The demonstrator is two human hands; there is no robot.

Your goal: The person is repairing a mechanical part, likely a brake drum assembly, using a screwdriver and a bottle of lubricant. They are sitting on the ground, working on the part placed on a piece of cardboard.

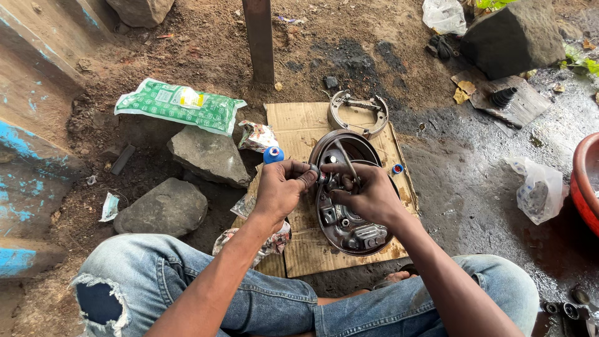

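Knees in faded, torn blue jeans (206,299) fill the bottom edge, the person seated low over bare brown earth (206,56) that turns wet and dark grey (474,187) to the right. Flat brown cardboard sheet (299,125), oil-stained, lies on the ground between the legs. On it rests a round, greasy grey metal brake backing plate (349,218), dished side up. Left hand (281,187): fingers closed, pinching a small metal part (314,173) just above the plate's upper rim; what the part is cannot be told. Right hand (368,193): closed around a thin metal rod or tool (347,161) that slants up over the plate, fingertips near the left hand's. Behind the plate, on the far end of the cardboard, a pair of curved grey brake shoes (359,112) joined as a ring. Small blue cap-shaped item (272,154) beside the left hand; small blue-and-red ring (397,168) on the cardboard right of the plate. Crumpled printed wrappers (257,136) at the cardboard's left edge. Green-and-white plastic pouch (181,105) lies over grey stones (209,156) to the left. Upright rusty metal post (259,37) stands beyond the cardboard. Large dark rock (511,37) at upper right, a black ribbed rubber boot (503,97) on a board below it. Clear plastic bag (536,190) and red basin rim (583,187) at right. Blue-painted worn concrete wall (25,175) bounds the left.
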